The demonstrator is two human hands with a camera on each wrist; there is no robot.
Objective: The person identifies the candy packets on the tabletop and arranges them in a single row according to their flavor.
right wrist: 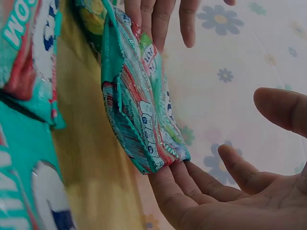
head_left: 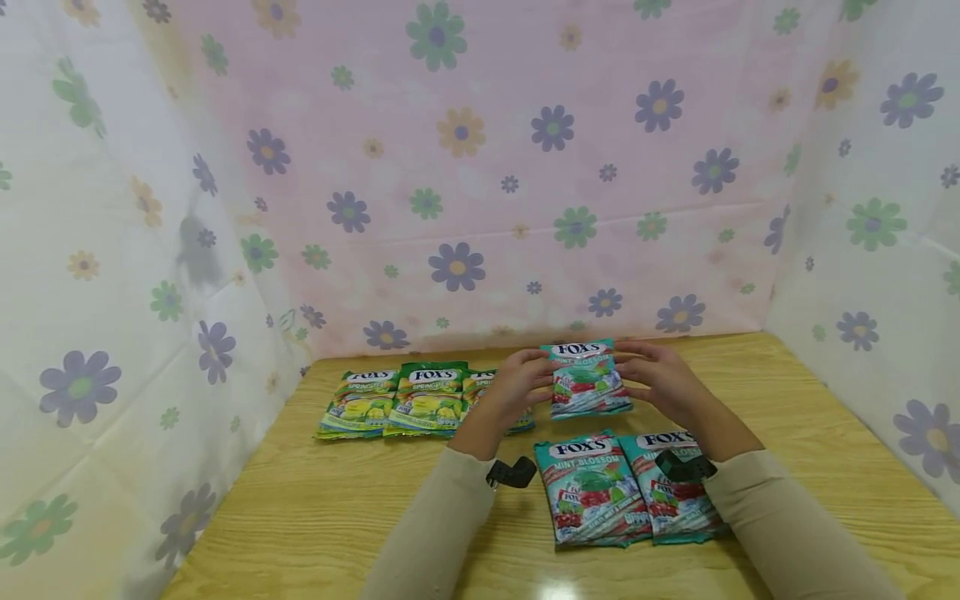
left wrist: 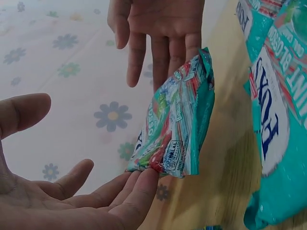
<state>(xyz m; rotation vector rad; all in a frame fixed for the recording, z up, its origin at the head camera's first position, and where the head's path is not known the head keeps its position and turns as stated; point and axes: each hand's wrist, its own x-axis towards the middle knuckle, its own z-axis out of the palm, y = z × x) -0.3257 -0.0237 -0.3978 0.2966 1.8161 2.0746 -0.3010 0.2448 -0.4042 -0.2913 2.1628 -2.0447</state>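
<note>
A teal bag of Fox's Mint Blossom candy (head_left: 587, 385) is upright between both hands, its printed front toward me. My left hand (head_left: 514, 387) touches its left edge with nearly straight fingers, the thumb standing apart in the left wrist view. From the other side, the extended fingers of my right hand (head_left: 664, 385) touch the right edge; its thumb is also away from the bag in the right wrist view. Two more Mint Blossom bags lie nearer me: one (head_left: 592, 492) in front of the held bag, another (head_left: 671, 500) beside it, partly covered by the right wrist.
On the left of the wooden table (head_left: 337, 517) lie three green-yellow Fox's Spring Tea bags in a row: a left one (head_left: 360, 406), a middle one (head_left: 427, 400) and a right one (head_left: 480, 385) partly behind my left hand. Flowered cloth (head_left: 510, 208) walls the back and sides.
</note>
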